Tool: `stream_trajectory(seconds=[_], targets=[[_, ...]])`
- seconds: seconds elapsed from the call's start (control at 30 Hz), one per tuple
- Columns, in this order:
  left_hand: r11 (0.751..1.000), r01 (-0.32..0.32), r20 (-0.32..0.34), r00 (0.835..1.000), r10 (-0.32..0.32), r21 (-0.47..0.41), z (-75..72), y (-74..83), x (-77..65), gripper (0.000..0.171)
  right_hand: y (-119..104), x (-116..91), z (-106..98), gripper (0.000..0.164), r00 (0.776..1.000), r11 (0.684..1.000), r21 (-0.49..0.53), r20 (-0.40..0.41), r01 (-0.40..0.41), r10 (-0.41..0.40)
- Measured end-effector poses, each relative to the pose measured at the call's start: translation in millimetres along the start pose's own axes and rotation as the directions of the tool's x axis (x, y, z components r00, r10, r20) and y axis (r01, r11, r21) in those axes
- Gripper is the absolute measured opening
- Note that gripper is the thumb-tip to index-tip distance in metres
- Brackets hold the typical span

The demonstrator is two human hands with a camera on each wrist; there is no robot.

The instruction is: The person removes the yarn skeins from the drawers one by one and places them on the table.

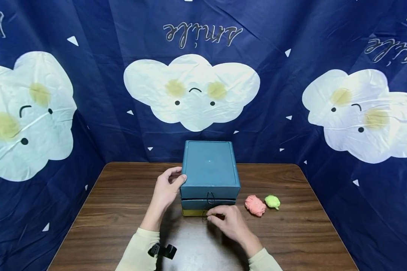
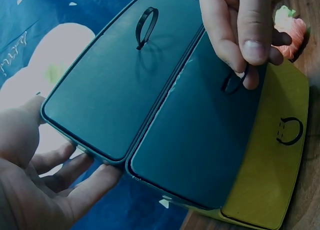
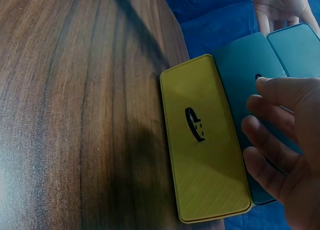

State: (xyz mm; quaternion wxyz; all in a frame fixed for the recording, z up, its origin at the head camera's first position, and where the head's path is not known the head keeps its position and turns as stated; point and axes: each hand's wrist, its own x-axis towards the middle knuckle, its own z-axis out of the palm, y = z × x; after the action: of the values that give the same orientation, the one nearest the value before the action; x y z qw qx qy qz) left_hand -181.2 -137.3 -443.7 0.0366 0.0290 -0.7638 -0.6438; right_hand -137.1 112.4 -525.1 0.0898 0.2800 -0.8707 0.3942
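Observation:
A small drawer box (image 1: 209, 163) stands on the table, with two teal drawer fronts above a yellow bottom drawer (image 3: 205, 175). Each front carries a black loop handle. My left hand (image 1: 166, 190) rests against the box's left side, fingers spread along it near the front corner. My right hand (image 1: 230, 223) is in front of the box; in the left wrist view its thumb and finger pinch the loop (image 2: 234, 84) of the middle teal drawer (image 2: 195, 130). The upper loop (image 2: 146, 29) and the yellow drawer's loop (image 2: 292, 131) hang untouched.
Right of the box lie a crumpled pink bundle (image 1: 255, 205) and a smaller lime-green one (image 1: 272, 202). The brown wooden table (image 1: 291, 233) ends at a dark blue cloud-print curtain (image 1: 271, 124) behind and on both sides.

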Motion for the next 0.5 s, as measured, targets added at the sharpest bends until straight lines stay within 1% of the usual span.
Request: stream_trajectory(seconds=[0.13, 0.23, 0.33, 0.5], targets=[[1.000, 0.001, 0.001, 1.000, -0.001, 0.009, 0.8, -0.6, -0.1, 0.046, -3, -2, -1, 0.014, 1.000, 1.000, 0.010, -0.004, 0.009, -0.009], [1.000, -0.003, 0.002, 1.000, 0.003, 0.021, 1.1, -1.8, 0.5, 0.048, -5, -3, -2, 0.014, 1.000, 1.000, 0.009, -0.001, 0.013, -0.013], [1.000, -0.007, -0.001, 1.000, 0.007, 0.016, 1.3, -1.0, 0.6, 0.046, -8, -5, -4, 0.013, 1.000, 1.000, -0.006, -0.002, 0.017, -0.017], [1.000, 0.009, -0.009, 1.000, -0.009, 0.001, 1.2, 0.0, 1.1, 0.042, -12, -10, -5, 0.015, 1.000, 1.000, 0.000, 0.004, 0.012, -0.012]])
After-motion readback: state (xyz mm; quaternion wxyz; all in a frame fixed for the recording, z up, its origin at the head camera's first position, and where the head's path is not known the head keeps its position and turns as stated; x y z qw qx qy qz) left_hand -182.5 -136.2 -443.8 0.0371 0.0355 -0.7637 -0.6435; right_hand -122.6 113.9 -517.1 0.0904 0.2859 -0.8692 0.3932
